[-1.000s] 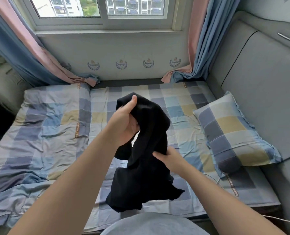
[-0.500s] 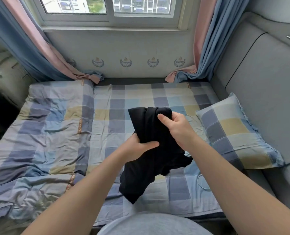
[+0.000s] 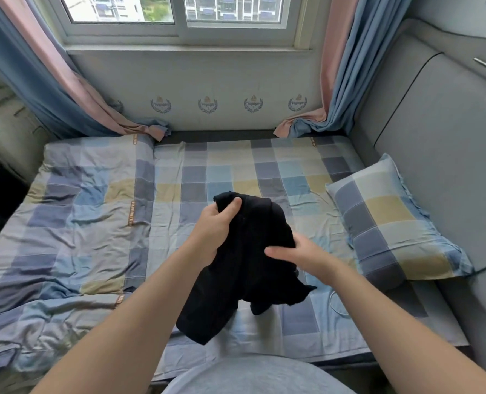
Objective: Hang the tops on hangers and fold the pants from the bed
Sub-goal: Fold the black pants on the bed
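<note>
- The left hand (image 3: 217, 226) pinches the garment (image 3: 253, 268) at its top edge; the cloth hangs from 12 to 7 o'clock.
- The right hand (image 3: 304, 255), at its 3 o'clock mid-length, touches it; whether it grips is unclear.

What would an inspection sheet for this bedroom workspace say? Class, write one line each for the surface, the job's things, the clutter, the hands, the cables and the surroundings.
Surface: bed with a checked sheet; a rumpled quilt covers its left part.
Job's things: one black garment, bunched and held above the bed; top or pants cannot be told. No hangers seen.
Clutter: checked pillow at the bed's right side.
Hands: left hand grips the garment's upper edge; right hand holds its middle.
Cables: thin white cable looped on the sheet by the right forearm.
Surroundings: window, curtains, grey padded panel on the right.
</note>
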